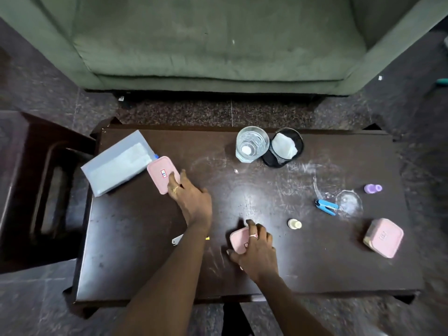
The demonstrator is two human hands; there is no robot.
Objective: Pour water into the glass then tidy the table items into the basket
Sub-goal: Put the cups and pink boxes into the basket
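Observation:
A glass (252, 146) with water in it stands at the table's far edge. My left hand (191, 197) grips the near end of a pink lidded box (160, 172), which lies against a pale grey rectangular basket (114, 166) at the table's left end. My right hand (258, 249) is curled over a smaller pink box (237, 240) near the front middle of the table. A third pink box (384, 237) sits at the right end.
A black mesh cup (283, 151) holding white paper stands beside the glass. A blue stapler (326, 207), a purple small bottle (372, 188), a cream small bottle (294, 224) and a clear wet patch (349, 202) lie on the right. A green sofa (218, 44) is behind.

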